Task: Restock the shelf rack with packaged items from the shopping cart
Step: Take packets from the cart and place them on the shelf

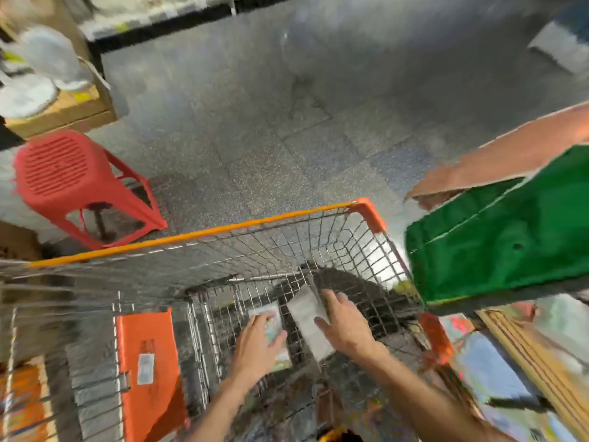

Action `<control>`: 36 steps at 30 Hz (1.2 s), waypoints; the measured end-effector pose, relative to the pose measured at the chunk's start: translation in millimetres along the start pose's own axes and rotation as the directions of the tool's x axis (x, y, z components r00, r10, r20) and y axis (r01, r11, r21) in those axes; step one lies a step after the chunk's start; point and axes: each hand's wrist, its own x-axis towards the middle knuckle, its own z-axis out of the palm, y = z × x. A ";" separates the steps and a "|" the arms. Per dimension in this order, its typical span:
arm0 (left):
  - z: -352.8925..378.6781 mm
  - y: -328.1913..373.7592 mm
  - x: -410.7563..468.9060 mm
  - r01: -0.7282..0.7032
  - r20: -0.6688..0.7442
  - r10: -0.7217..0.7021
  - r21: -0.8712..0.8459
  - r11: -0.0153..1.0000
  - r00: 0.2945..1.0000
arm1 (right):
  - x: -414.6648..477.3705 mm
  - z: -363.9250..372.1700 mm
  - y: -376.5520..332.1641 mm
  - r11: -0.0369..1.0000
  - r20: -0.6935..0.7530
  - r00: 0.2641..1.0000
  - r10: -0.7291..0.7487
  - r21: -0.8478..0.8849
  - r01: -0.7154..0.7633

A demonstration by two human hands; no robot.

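Colourful packet: a flat pack with a shiny, many-coloured print, lying low in the basket near its left-centre; the printing is too blurred to be read.
Pale packet: a flat, silvery-white rectangle, held tilted just to the right of the colourful packet, with a narrow gap seen between the two.
Left hand: the colourful packet is gripped from above, with the fingers curled over its right edge.
Right hand: the pale packet is held with the thumb laid on its face and the fingers wrapped over its far edge.
Shopping cart: a wire-mesh basket edged by an orange rim; both forearms are reached down inside it.
Orange flap: set against the near mesh wall, left of the left hand, with a small label stuck on it.
Basket room: bare mesh is seen ahead of the hands up to the far wall.
Right edge: the cart's right rim is overhung by a green fabric item, above which another person's forearm is seen.
Red stool: stood on the floor beyond the cart's far-left corner, apart from the rim.
Floor: a wide stretch of speckled grey tile is seen beyond the cart.
Far right, low: blurred goods are seen beside a wooden edge; it cannot be told what they are.
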 end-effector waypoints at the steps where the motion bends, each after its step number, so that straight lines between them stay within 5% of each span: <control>1: -10.9 11.9 -7.4 -0.064 -0.034 0.064 -0.005 0.998 0.997 | -16.9 -9.9 -5.1 1.000 -0.061 0.998 -0.015 0.008 0.016; 6: -55.6 80.0 -63.4 -0.365 -0.113 0.369 0.060 0.929 0.922 | -114.7 -57.2 -19.0 0.997 -0.338 0.939 -0.063 0.016 0.073; 10: -67.3 167.0 -111.7 -0.624 -0.104 0.625 0.045 0.780 0.774 | -203.1 -109.0 -12.1 0.997 -0.594 0.804 -0.037 0.031 0.068; 16: -46.4 320.7 -208.4 -0.895 -0.085 0.892 0.007 0.445 0.443 | -339.6 -195.4 41.1 0.995 -0.846 0.523 0.103 0.097 -0.039; 23: 0.8 469.9 -297.4 -0.991 -0.014 0.991 0.038 0.131 0.130 | -452.3 -253.0 126.5 0.936 -0.917 0.219 0.334 0.297 -0.187; 29: 46.0 594.1 -327.7 -0.992 0.034 0.993 0.071 0.109 0.112 | -515.2 -322.2 206.7 0.899 -0.937 -0.015 0.350 0.340 -0.276; 33: 78.6 662.5 -341.1 -0.963 0.044 0.990 0.241 0.120 0.134 | -544.8 -382.1 258.3 0.821 -0.921 -0.140 0.363 0.387 -0.420; 36: 95.8 696.9 -349.5 -0.916 0.090 0.976 0.370 0.153 0.199 | -553.9 -415.6 290.1 0.737 -0.888 -0.166 0.429 0.450 -0.503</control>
